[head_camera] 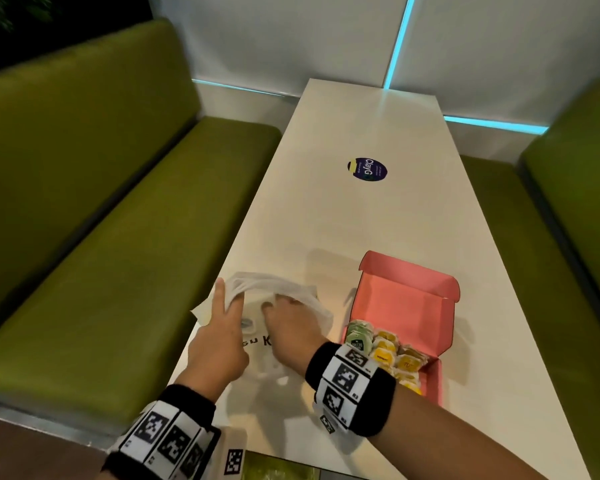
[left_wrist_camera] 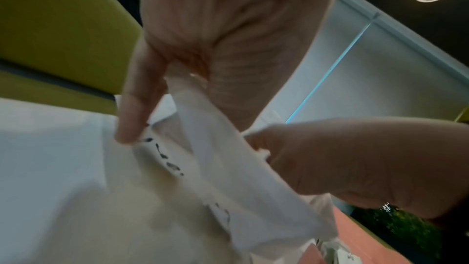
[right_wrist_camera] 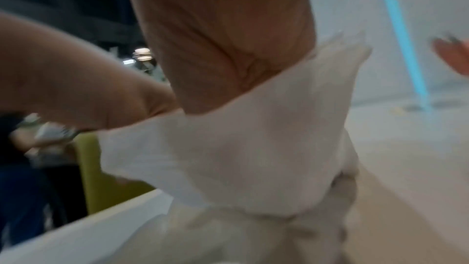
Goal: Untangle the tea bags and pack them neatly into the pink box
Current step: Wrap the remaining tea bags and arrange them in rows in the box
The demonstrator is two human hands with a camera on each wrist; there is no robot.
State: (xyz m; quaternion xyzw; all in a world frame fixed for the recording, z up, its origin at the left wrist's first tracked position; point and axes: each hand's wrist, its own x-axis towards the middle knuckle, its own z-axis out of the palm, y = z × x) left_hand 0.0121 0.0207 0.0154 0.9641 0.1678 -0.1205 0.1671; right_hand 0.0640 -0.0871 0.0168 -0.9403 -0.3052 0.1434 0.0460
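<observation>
An open pink box (head_camera: 441,379) sits on the white table (head_camera: 343,230) at the right. Green and yellow tea bags (head_camera: 385,351) fill its near half in rows. To its left lies a white printed bag (head_camera: 291,287). My left hand (head_camera: 227,303) pinches one handle strap of the bag (left_wrist_camera: 241,188) between its fingers (left_wrist_camera: 142,91) and lifts it. My right hand (head_camera: 284,317) grips the bag's other edge, with the fingertips hidden under the fabric (right_wrist_camera: 253,148). No tea bag shows in either hand.
Green padded benches (head_camera: 101,237) (head_camera: 575,244) run along both sides of the narrow table. A round dark sticker (head_camera: 367,169) lies on the tabletop farther away. The bag sits close to the table's left edge.
</observation>
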